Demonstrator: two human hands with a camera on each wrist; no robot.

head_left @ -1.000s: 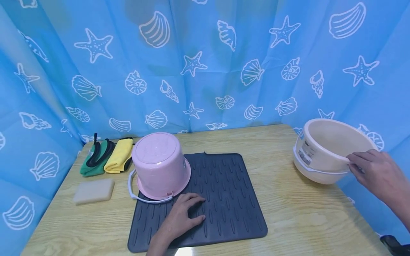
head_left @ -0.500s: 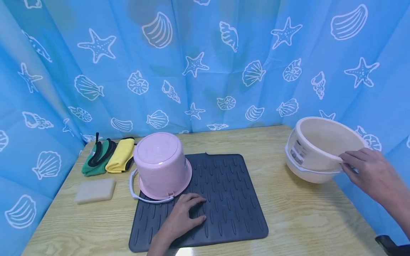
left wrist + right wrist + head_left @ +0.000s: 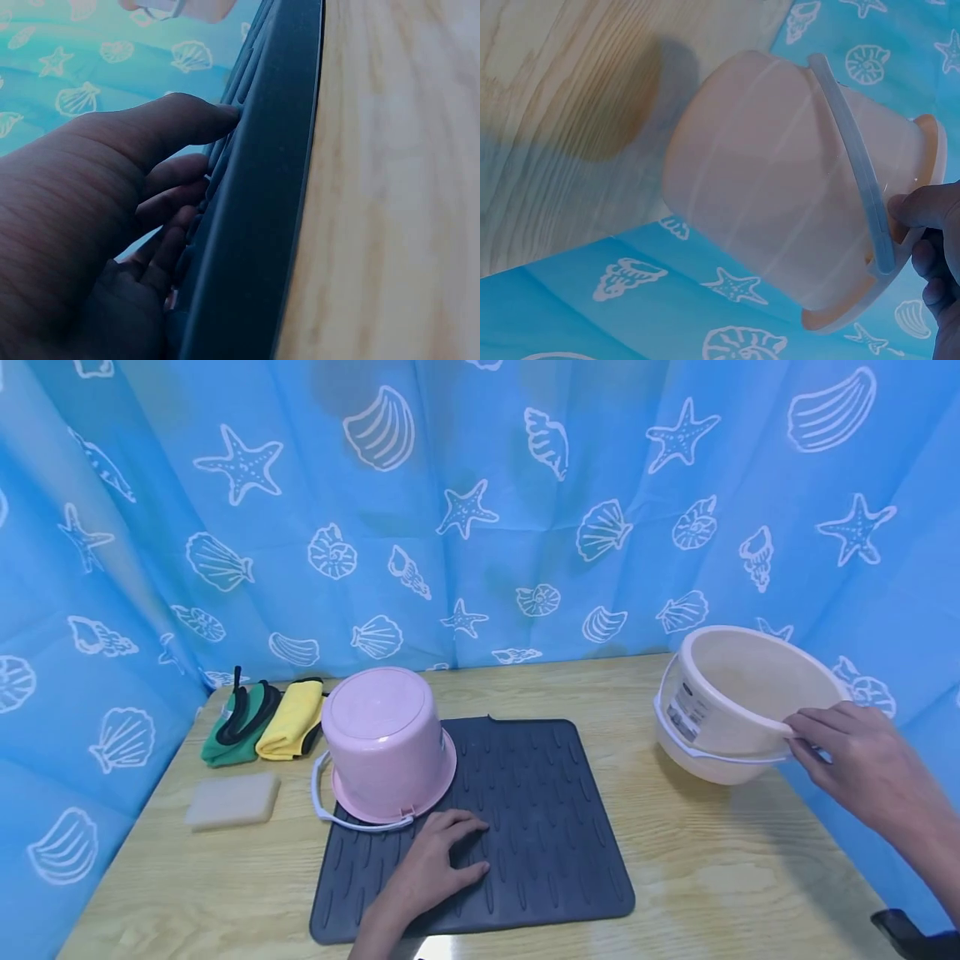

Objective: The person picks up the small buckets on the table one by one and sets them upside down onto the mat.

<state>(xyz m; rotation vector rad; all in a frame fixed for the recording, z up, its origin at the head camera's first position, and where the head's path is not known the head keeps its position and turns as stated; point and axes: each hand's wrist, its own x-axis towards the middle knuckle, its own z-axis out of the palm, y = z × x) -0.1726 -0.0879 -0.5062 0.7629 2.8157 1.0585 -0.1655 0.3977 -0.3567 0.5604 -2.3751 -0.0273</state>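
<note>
My right hand point(image 3: 862, 756) pinches the rim of a cream bucket point(image 3: 720, 727) on the right side, thumb outside and fingers over the edge. The bucket is tilted, its mouth up, and its pale handle point(image 3: 855, 161) hangs against the wall. In the right wrist view its shadow lies apart from its base, so it appears lifted. My left hand point(image 3: 429, 864) rests on the black ridged mat point(image 3: 540, 827), fingers spread and slightly bent, holding nothing. Just beyond it, a pink bucket point(image 3: 386, 743) stands upside down on the mat's left part, its handle point(image 3: 360, 825) lying toward me.
A beige sponge point(image 3: 232, 800) lies left of the pink bucket. Behind it are a folded green cloth point(image 3: 238, 727) with black trim and a yellow cloth point(image 3: 292, 720). A blue shell-print curtain point(image 3: 480, 527) surrounds the wooden table point(image 3: 697, 860). A black object point(image 3: 900, 935) sits at lower right.
The right hand has carried the cream bucket leftward, further in over the table. The left hand and pink bucket stay put on the mat; the whole view has shifted slightly.
</note>
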